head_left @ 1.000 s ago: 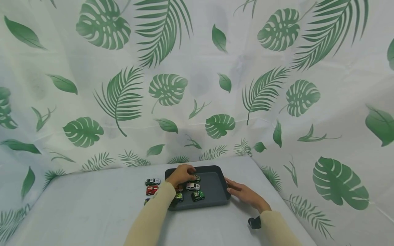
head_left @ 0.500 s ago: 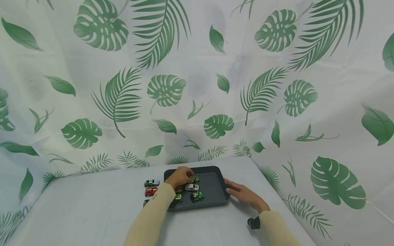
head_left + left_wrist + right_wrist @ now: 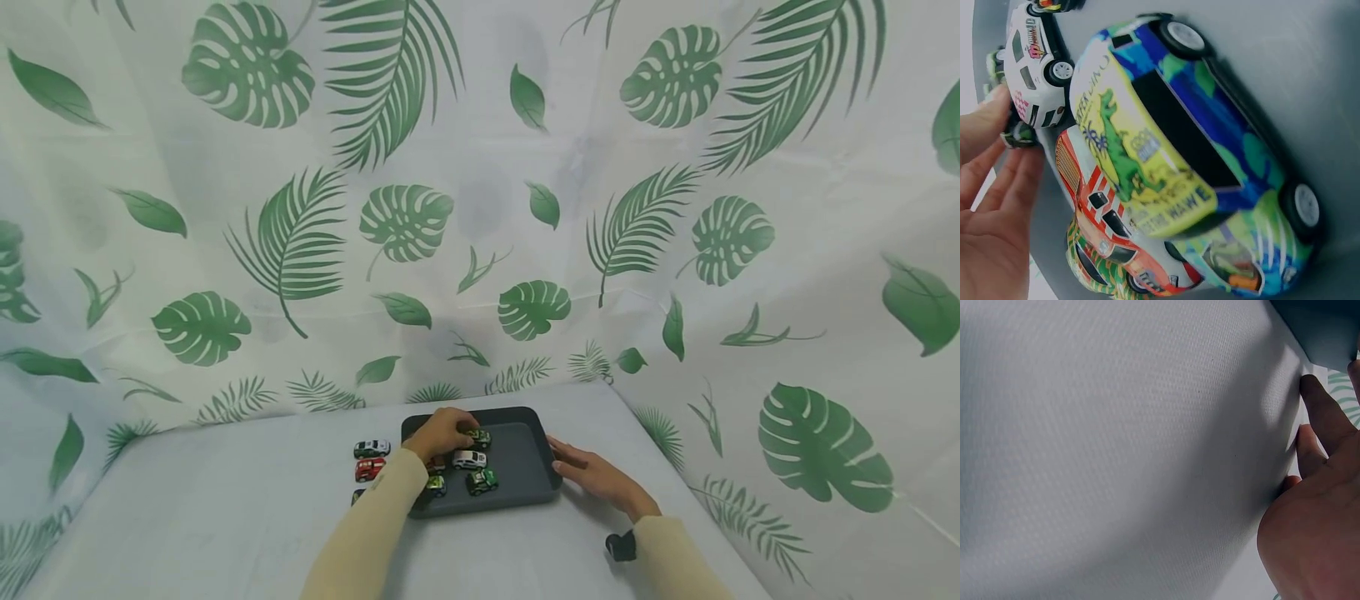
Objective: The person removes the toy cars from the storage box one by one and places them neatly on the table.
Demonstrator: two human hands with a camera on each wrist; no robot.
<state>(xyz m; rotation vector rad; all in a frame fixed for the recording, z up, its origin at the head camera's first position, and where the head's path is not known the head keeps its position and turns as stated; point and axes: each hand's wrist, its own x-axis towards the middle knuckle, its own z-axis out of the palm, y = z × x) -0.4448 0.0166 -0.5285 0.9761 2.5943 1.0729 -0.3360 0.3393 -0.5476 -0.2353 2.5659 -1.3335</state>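
Note:
My left hand (image 3: 441, 432) reaches into a dark grey tray (image 3: 522, 467) and pinches a green toy car (image 3: 480, 437) near the back rim. In the left wrist view that car (image 3: 1020, 136) is between thumb and fingers, partly behind a white toy car (image 3: 1029, 69). A yellow-and-blue toy car (image 3: 1147, 137) fills the middle there, with a red-and-white one (image 3: 1107, 231) beside it. Another green toy car (image 3: 482, 481) stands toward the tray's front. My right hand (image 3: 600, 479) lies by the tray's right side, fingers extended, its fingertips at the tray wall (image 3: 1329, 347).
Left of the tray, on the white tabletop (image 3: 225, 517), are a white-and-green toy car (image 3: 372, 448), a red one (image 3: 369, 469) and another (image 3: 357, 496) mostly hidden by my left sleeve. A leaf-patterned cloth (image 3: 480, 250) hangs behind and along the right side.

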